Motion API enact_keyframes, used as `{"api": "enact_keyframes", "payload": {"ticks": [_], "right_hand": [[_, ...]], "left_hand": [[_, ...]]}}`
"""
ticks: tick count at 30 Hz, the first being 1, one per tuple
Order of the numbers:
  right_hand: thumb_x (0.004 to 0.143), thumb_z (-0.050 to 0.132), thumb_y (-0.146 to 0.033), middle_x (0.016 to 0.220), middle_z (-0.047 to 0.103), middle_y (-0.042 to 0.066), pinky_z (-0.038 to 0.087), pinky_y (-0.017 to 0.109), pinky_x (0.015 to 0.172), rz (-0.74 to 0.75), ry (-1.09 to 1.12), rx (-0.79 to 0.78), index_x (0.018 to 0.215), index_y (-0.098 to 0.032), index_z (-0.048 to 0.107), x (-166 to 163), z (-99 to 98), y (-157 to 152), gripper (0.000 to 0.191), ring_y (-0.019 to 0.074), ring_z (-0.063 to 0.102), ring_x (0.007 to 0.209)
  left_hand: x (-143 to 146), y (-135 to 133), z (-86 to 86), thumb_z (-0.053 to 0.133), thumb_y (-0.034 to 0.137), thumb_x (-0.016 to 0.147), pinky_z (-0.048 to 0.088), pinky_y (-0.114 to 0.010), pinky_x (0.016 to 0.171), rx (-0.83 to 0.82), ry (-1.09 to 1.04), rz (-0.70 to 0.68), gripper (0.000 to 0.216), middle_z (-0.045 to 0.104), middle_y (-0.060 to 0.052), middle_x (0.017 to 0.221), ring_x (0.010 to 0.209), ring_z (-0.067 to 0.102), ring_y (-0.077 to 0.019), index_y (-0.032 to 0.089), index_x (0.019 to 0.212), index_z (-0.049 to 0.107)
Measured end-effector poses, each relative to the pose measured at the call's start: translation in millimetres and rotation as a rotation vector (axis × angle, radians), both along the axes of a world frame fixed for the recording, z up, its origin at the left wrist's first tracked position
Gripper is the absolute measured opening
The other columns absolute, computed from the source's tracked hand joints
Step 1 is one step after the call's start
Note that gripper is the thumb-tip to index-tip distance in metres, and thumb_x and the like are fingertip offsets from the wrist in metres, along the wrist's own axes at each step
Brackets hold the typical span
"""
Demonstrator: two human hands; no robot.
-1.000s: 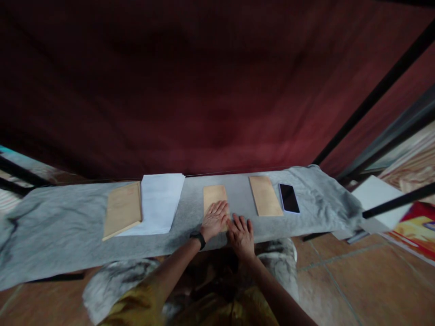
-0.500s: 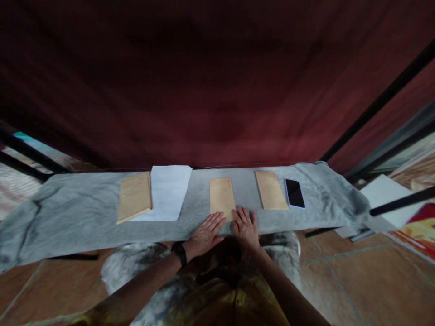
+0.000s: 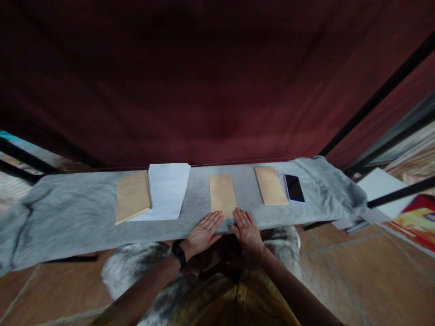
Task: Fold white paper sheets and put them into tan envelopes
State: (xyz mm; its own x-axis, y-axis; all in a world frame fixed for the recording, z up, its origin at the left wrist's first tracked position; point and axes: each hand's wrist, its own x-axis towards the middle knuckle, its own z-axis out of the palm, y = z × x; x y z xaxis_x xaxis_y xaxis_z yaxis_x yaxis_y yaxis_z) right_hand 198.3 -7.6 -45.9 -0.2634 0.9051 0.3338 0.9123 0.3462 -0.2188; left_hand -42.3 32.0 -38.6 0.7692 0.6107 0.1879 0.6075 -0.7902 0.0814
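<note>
Middle envelope (image 3: 222,194) seemingly touched, left hand (image 3: 204,233) and right hand (image 3: 248,232) laid at bench (image 3: 149,231) near edge, fingers (image 3: 215,218) pressed together

- The left hand (image 3: 203,233) covered the 7 o'clock corner of the middle envelope (image 3: 221,192); the right hand (image 3: 247,232) overlapped its 5 o'clock corner.
- The leftmost envelope (image 3: 132,197) hid the 8 o'clock part of the white sheets (image 3: 168,192).
- The view's edge cut off the red curtain (image 3: 217,90) at 12 o'clock, the grey cloth (image 3: 68,213) between 8 and 9, and the red-and-yellow package (image 3: 419,222), blurred, just past 3.
</note>
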Motion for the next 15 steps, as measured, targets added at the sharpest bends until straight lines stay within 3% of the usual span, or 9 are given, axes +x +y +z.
{"api": "enact_keyframes", "payload": {"ticks": [6, 9, 15], "right_hand": [[0.103, 0.034, -0.032, 0.147, 0.051, 0.011, 0.028, 0.045, 0.120, -0.038, 0.039, -0.046, 0.147, -0.014, 0.046, -3, 3.8, 21, 0.049, 0.0244, 0.043, 0.140], [0.104, 0.030, -0.034, 0.153, 0.042, 0.011, 0.024, 0.044, 0.121, -0.031, 0.020, -0.087, 0.152, -0.013, 0.036, -13, 2.3, 55, 0.053, 0.0237, 0.038, 0.143], [0.104, 0.027, -0.041, 0.156, 0.036, 0.015, 0.019, 0.046, 0.121, -0.124, 0.004, -0.155, 0.151, -0.007, 0.035, -30, -3.7, 134, 0.059, 0.0272, 0.033, 0.145]], "left_hand": [[0, -2, -0.8, 0.040, 0.048, 0.099, 0.026, -0.038, 0.122, -0.032, -0.038, 0.037, 0.066, 0.034, -0.011, 0.159, 0.148, 0.028, -0.0211, 0.016, 0.155, 0.026], [1, -2, 1.0, 0.039, 0.049, 0.099, 0.026, -0.038, 0.122, -0.043, -0.020, 0.039, 0.066, 0.034, -0.011, 0.159, 0.148, 0.028, -0.0212, 0.015, 0.154, 0.027], [2, -1, 4.3, 0.039, 0.047, 0.100, 0.029, -0.039, 0.121, -0.031, -0.009, 0.045, 0.064, 0.035, -0.011, 0.158, 0.147, 0.030, -0.0209, 0.015, 0.154, 0.029]]}}
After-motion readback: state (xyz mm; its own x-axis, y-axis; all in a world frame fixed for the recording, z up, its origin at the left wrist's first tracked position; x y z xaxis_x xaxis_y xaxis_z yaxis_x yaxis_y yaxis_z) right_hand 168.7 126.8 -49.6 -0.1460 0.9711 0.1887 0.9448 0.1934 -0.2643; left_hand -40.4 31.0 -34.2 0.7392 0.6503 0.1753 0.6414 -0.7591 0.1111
